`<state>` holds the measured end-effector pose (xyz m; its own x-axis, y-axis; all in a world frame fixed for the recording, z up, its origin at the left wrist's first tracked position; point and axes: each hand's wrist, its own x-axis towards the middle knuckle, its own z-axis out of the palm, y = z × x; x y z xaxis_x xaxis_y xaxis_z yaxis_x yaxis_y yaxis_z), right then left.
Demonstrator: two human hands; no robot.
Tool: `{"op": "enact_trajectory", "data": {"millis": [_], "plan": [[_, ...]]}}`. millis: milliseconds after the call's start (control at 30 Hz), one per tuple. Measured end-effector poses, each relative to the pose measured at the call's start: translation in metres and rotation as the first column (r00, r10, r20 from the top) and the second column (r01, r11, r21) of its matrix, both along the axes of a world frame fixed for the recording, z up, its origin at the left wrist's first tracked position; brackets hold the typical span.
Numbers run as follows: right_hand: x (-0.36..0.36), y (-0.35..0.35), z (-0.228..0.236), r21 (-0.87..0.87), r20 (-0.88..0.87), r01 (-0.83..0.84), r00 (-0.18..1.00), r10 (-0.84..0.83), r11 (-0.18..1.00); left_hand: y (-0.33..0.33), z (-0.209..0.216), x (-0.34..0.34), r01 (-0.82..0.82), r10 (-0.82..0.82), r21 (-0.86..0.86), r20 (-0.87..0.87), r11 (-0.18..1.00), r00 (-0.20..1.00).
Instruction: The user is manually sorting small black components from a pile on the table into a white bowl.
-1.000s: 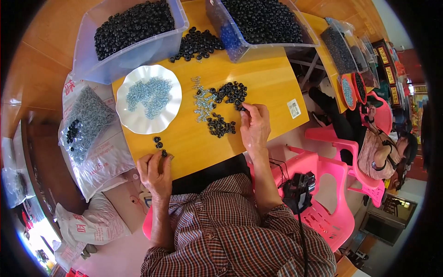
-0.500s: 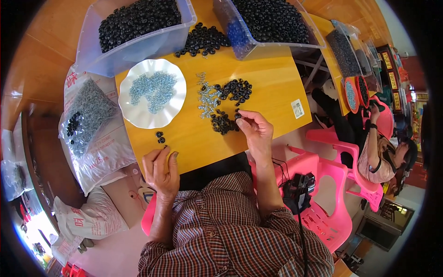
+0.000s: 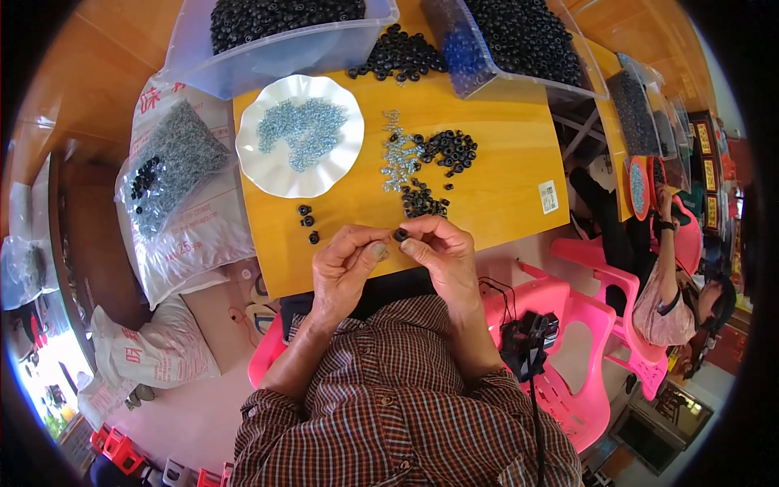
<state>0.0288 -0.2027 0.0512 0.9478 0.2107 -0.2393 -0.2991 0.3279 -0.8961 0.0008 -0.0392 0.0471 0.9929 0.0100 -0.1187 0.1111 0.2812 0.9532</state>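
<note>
My right hand (image 3: 449,258) pinches a small round black plastic piece (image 3: 400,234) with a hole in its middle, just off the table's near edge. Close against it, the fingers of my left hand (image 3: 345,268) are pressed together; whatever they hold is hidden. Beyond my hands lies a pile of similar black pieces (image 3: 423,200), with another black pile (image 3: 451,152) behind. Small clear bluish plastic pieces (image 3: 398,162) are scattered beside both piles. Three black pieces (image 3: 306,220) form a short row left of my hands. A white scalloped plate (image 3: 345,177) holds many clear pieces.
Two clear tubs (image 3: 280,61) (image 3: 519,81) of black pieces stand at the far side of the yellow table (image 3: 503,195). A plastic bag (image 3: 182,158) of clear pieces rests on a white sack at left. Pink chairs (image 3: 568,357) and a seated person (image 3: 669,292) are at right.
My left hand has left the row of black pieces and moved right. My right hand has carried a black piece from the pile toward it, so both hands now meet. The view has shifted.
</note>
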Motion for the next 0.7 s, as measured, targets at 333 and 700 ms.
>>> {"op": "enact_trajectory", "data": {"millis": [333,700], "plan": [[-0.007,0.012,0.009,-0.439,0.412,0.062,0.900,0.139,0.897,0.003,-0.023,-0.005,0.003,-0.011,-0.266,-0.029,0.964,1.000],[-0.011,0.020,0.016,-0.443,0.434,0.114,0.895,0.101,0.889,0.005,-0.035,-0.007,0.038,-0.081,-0.610,-0.043,0.791,0.996]]}}
